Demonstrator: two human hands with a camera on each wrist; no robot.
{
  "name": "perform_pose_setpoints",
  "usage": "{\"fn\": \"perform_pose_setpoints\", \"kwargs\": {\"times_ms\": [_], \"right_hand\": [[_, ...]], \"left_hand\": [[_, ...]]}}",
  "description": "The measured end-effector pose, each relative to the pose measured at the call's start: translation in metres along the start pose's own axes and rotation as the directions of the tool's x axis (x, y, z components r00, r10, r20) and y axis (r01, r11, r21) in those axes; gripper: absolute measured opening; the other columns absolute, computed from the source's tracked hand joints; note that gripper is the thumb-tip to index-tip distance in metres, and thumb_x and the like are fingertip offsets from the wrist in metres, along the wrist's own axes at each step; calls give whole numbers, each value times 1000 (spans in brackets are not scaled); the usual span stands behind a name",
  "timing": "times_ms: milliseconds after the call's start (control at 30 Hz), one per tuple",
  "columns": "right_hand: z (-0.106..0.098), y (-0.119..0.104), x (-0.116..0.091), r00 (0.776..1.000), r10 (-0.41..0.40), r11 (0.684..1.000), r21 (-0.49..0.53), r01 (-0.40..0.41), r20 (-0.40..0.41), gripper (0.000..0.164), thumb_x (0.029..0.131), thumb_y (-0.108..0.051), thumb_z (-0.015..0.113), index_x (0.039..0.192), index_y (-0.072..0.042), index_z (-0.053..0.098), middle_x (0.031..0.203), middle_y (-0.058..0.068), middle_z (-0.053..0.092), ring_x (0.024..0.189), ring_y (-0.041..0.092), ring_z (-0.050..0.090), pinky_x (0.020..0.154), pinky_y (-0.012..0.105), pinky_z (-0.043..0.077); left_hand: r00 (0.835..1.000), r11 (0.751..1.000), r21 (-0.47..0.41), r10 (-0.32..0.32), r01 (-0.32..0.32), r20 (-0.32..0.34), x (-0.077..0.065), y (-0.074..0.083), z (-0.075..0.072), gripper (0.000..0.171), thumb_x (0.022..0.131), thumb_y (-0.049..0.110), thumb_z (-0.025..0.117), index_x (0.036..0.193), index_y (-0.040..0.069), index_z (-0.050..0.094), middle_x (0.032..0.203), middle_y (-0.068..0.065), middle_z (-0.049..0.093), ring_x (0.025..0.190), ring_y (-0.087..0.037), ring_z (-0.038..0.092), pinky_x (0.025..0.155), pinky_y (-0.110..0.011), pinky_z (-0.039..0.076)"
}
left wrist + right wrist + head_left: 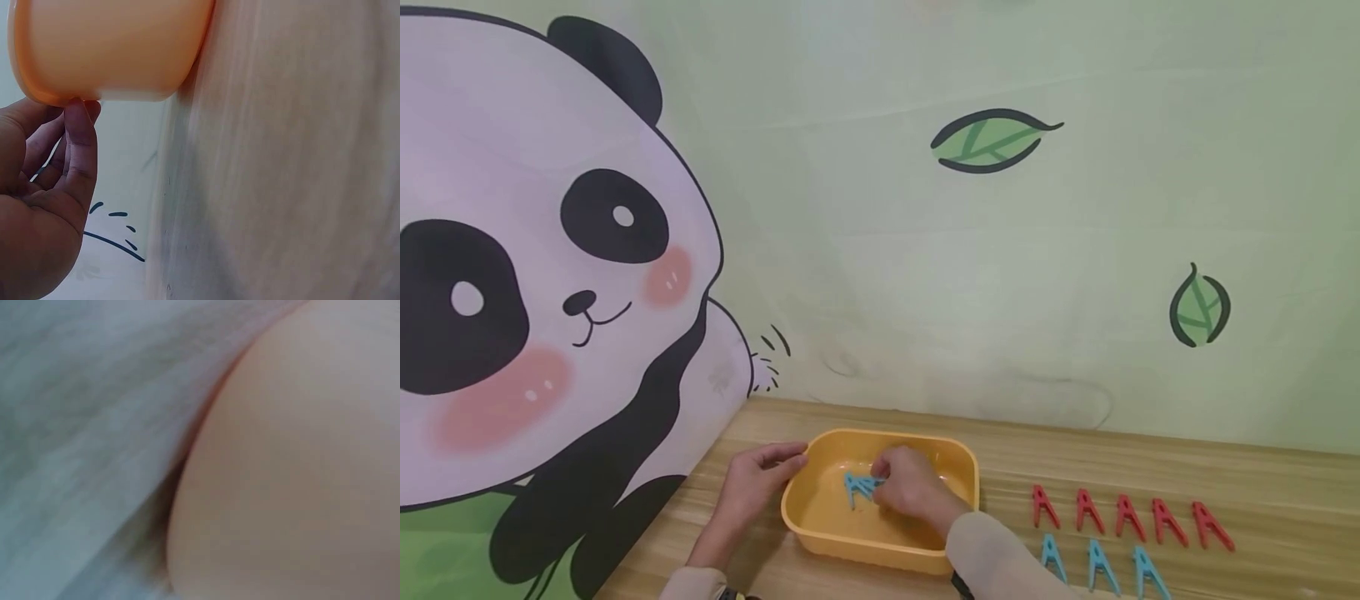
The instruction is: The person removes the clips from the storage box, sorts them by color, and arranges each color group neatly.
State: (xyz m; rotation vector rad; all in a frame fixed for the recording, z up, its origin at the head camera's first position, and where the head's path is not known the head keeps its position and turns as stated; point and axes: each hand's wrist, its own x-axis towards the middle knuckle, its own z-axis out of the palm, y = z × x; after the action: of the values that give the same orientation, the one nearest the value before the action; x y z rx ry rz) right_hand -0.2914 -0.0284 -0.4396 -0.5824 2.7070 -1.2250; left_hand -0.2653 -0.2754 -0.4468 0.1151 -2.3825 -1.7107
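Observation:
A yellow plastic basin (880, 550) rests on the table, with a few blue clothespins (854, 488) lying bunched on its floor. My left hand (758, 477) holds the basin's left rim. In the left wrist view, the thumb and fingers of this left hand (53, 169) meet at the basin's edge (112, 50). Reaching over the near right side, my right hand (910, 483) is inside the basin, its curled fingertips pinching the end of a blue clothespin. The right wrist view shows only the basin's blurred outer wall (281, 475); the right hand is out of that view.
Right of the basin, several red clothespins (1127, 518) lie in a row on the wooden table (1285, 517). A row of blue clothespins (1099, 567) lies nearer, partly beside the right sleeve (1000, 558). Behind the table rises a green backdrop (880, 292) printed with a panda and leaves.

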Motion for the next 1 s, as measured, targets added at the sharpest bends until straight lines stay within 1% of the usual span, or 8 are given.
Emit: {"fn": "perform_pose_setpoints", "kwargs": {"times_ms": [167, 300, 467, 600, 733, 833, 1000], "right_hand": [[-1, -1, -2, 1000, 12, 1000, -12, -12, 12, 21, 83, -1, 84, 102, 0, 75, 94, 5, 67, 86, 21, 60, 86, 42, 57], [-2, -2, -3, 1000, 21, 1000, 7, -22, 8, 18, 84, -2, 84, 99, -1, 74, 91, 4, 66, 83, 20, 60, 82, 41, 58], [-1, -2, -5, 1000, 1, 1000, 5, -1, -2, 16, 83, -1, 84, 95, -1, 73, 87, 3, 65, 80, 19, 59, 77, 37, 57], [-2, 0, -6, 1000, -21, 1000, 0, 21, -15, 15, 82, -1, 84, 92, -1, 73, 85, 2, 65, 79, 18, 59, 75, 35, 56], [-4, 0, -7, 999, -29, 999, 19, 29, -24, 14, 81, 0, 82, 91, -1, 73, 85, 2, 66, 78, 17, 59, 73, 34, 56], [-5, -1, -7, 999, -33, 999, 40, 34, -25, 13, 83, -2, 83, 92, -2, 73, 86, 2, 66, 79, 17, 60, 74, 33, 56], [-7, -4, -7, 997, -64, 994, 87, 67, -38, 13, 86, -4, 85, 93, -2, 74, 86, 1, 68, 81, 15, 61, 74, 32, 56]], "left_hand": [[1000, 1000, -1, -1, 1, -1, 0, 1, 1, 25, 96, 12, 81, 118, 1, 80, 117, -13, 77, 101, -18, 72, 81, -23, 59], [1000, 1000, 3, 0, 0, -3, 0, 1, 1, 24, 96, 12, 80, 118, 1, 80, 117, -13, 77, 102, -18, 72, 81, -23, 59], [1000, 1000, -2, 1, -1, -2, 0, 1, 1, 24, 96, 11, 80, 117, 1, 80, 116, -13, 78, 101, -18, 72, 80, -23, 59], [1000, 1000, -5, -4, 4, 0, 0, 2, 1, 24, 96, 11, 80, 118, 0, 79, 116, -13, 78, 99, -17, 72, 80, -22, 59], [1000, 1000, 2, -2, 2, -2, 0, 2, 1, 25, 96, 12, 80, 118, 0, 79, 116, -13, 78, 99, -17, 72, 80, -22, 59], [1000, 1000, -1, -6, 6, 0, 0, 3, 0, 25, 96, 12, 80, 118, 0, 79, 117, -14, 77, 100, -18, 72, 80, -23, 59], [1000, 1000, 7, -15, 15, 0, -1, 3, -1, 25, 96, 13, 80, 118, 1, 79, 118, -14, 77, 101, -18, 72, 81, -23, 59]]}}
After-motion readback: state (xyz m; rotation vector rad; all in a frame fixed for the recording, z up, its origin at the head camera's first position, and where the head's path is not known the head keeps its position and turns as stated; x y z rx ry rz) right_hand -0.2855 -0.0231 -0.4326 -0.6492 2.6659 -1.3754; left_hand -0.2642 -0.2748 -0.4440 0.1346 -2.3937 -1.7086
